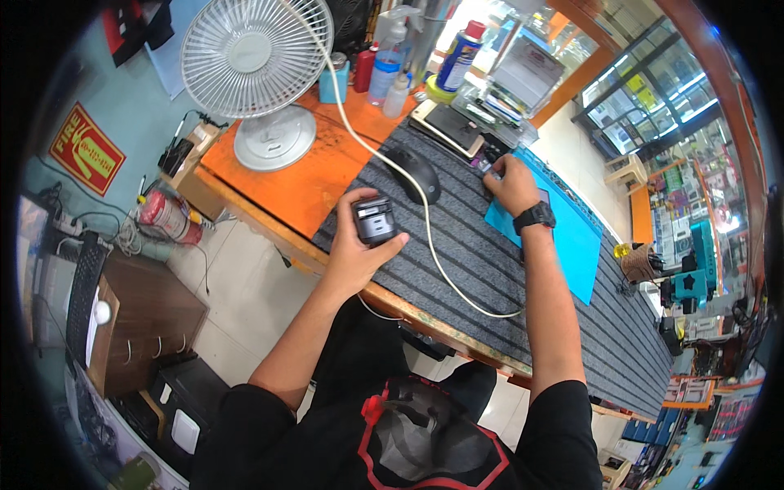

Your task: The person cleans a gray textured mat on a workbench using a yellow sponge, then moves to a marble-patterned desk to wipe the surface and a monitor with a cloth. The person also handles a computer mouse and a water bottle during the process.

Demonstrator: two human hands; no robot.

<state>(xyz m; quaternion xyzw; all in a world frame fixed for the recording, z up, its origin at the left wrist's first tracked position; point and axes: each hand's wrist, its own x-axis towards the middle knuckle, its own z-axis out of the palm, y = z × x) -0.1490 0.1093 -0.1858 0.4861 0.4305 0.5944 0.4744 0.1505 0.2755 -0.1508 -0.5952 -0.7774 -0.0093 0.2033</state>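
Observation:
My left hand (347, 251) is closed around a small black boxy device (376, 220) with a grey panel on its face, held up over the near left edge of the striped grey mat (482, 265). Farther right, my right hand (516, 191) has its fingers bent together by the top end of a bright blue sheet (574, 245). Whatever its fingertips grip, if anything, is hidden. Small dark items (493, 153) lie just beyond those fingers. Between my hands a black computer mouse (415, 175) rests on the mat, with a white cable (426, 224) running across it.
A white desk fan (275, 137) stands on the orange tabletop (269, 192) at the far left. Behind the mat are spray bottles (386, 69), a blue and yellow spray can (459, 57), a dark flat phone-like device (449, 126) and a clear box (529, 77). A teal stand (692, 278) rises at the right.

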